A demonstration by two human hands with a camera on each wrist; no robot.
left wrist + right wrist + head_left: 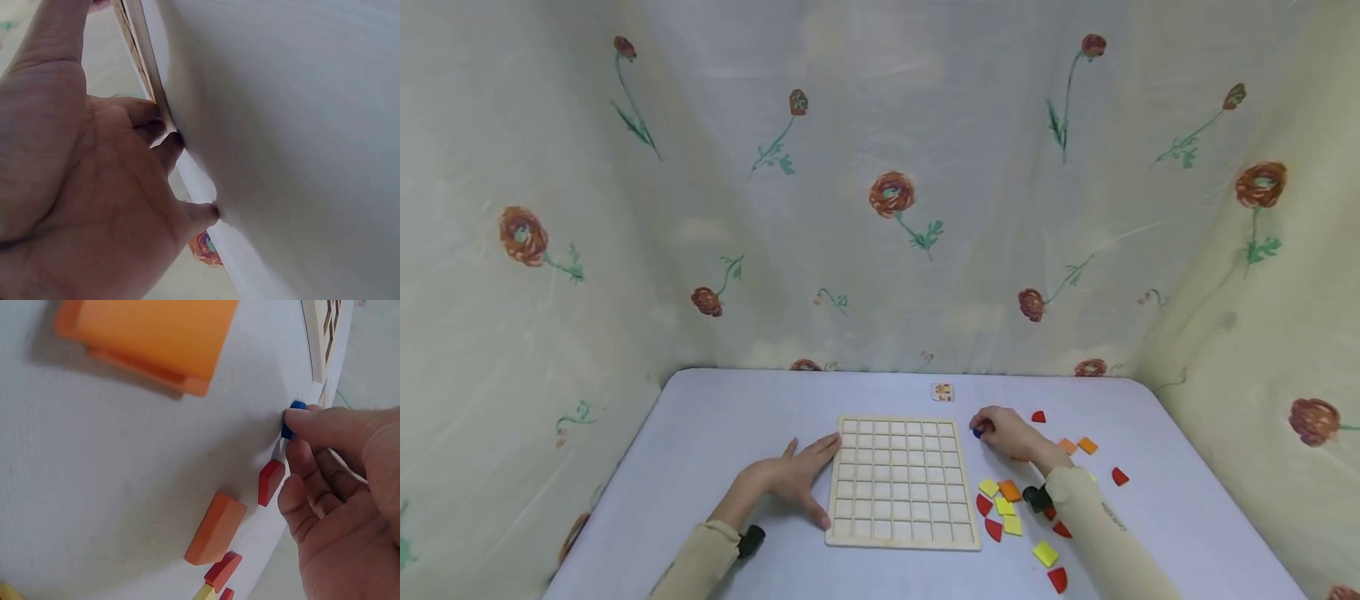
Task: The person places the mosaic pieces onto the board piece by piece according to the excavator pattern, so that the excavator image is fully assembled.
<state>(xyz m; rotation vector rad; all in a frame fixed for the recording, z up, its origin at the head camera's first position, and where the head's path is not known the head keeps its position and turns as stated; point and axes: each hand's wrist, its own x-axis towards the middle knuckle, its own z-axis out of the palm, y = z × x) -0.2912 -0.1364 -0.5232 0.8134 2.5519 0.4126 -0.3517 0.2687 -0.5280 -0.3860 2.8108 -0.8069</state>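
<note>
A pale wooden grid board [895, 546] with rows of square cells lies on the table. My left hand [796, 477] has its fingers spread at the board's left edge, the thumb near the lower corner and fingertips near the upper part. In the left wrist view, fingertips [169, 150] touch the board's side and the table. Right of the board's top corner, my right hand [1006, 433] pinches a small blue piece [294, 419] between thumb and index finger, just above or on the table; I cannot tell which. Its other fingers are loosely curled.
Right of the board lie loose flat pieces: yellow squares [1045, 554], orange squares [1010, 491] and red quarter-rounds [1057, 579]. Some are partly hidden by the right forearm. A small patterned card [942, 392] lies beyond the board. A flowered curtain [891, 275] surrounds the white table [760, 408].
</note>
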